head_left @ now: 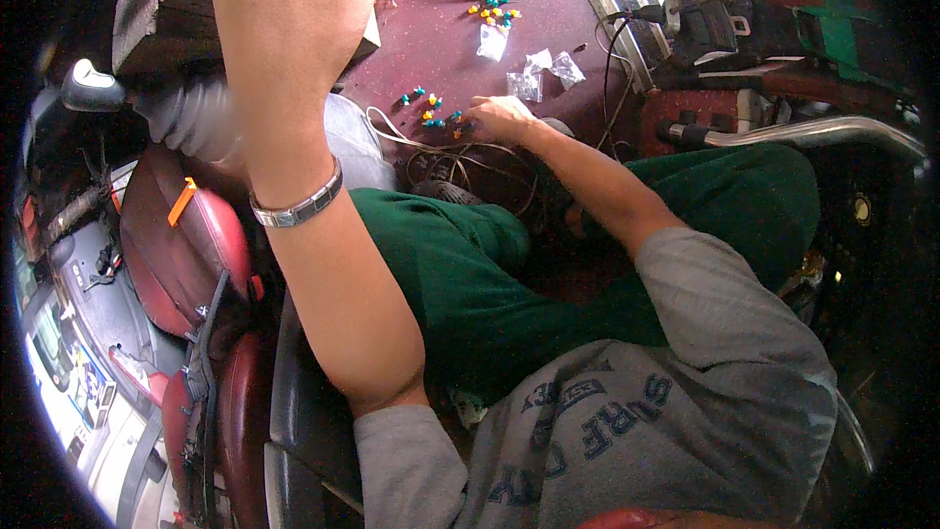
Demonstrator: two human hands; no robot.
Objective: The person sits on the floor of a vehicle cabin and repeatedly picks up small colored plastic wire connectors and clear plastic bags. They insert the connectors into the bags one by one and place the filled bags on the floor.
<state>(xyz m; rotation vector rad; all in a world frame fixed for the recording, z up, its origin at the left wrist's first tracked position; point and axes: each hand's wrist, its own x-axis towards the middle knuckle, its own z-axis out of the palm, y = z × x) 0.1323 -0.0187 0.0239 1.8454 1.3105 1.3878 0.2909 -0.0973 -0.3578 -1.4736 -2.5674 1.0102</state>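
looming closest to the lens in the head view, a bare left forearm wearing a metal-banded wristwatch is filling the upper left, its left hand meeting the top edge of the view. beyond it, small yellow and teal pieces are lying loose on a maroon surface, just beside the right hand.

trouble, by the look of it, could be coming from clutter: the little pieces are lying scattered, and a careless brush of the knuckles could be sending them rolling out of reach. a pale cable is looping close by; a tug on it could be sweeping pieces away. clear packets are lying past the right hand, nearer a farther group of similar pieces, and a nudge there could be mixing the two lots.

as for the grip, the right hand is curving its fingers at the edge of the nearer pieces; whether it is pinching one, merely touching one or how wide it is opening cannot be told. the left hand's fingers are lying largely out of sight, leaving its grip, and anything in it, impossible to tell.
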